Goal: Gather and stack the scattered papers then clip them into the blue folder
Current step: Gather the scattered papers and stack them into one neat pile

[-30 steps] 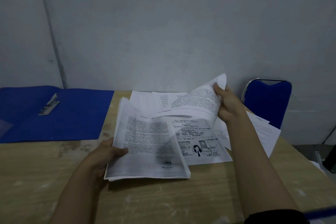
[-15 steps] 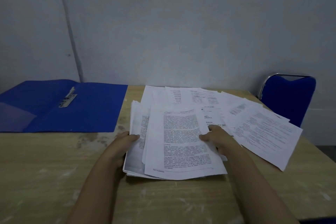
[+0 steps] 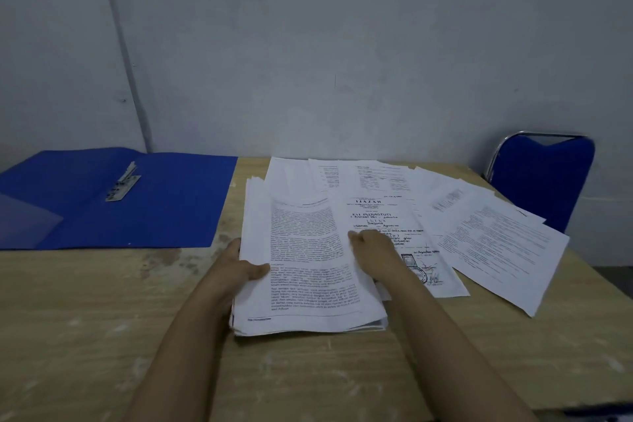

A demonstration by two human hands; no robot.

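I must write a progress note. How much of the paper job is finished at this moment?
Partly done. A thick stack is gathered near the table's front edge. In hand: the left hand grips the stack's left edge, and the right hand rests on its right side and the certificate beside it. Left: loose sheets lie spread to the right and behind, and the blue folder lies open with nothing under its clip.

Surface (image 3: 102, 319): pale wood grain, matt, scuffed. Papers (image 3: 308, 284): thin white printed sheets. Folder (image 3: 171, 209): blue plastic, slight sheen; clip (image 3: 122, 181) metal.
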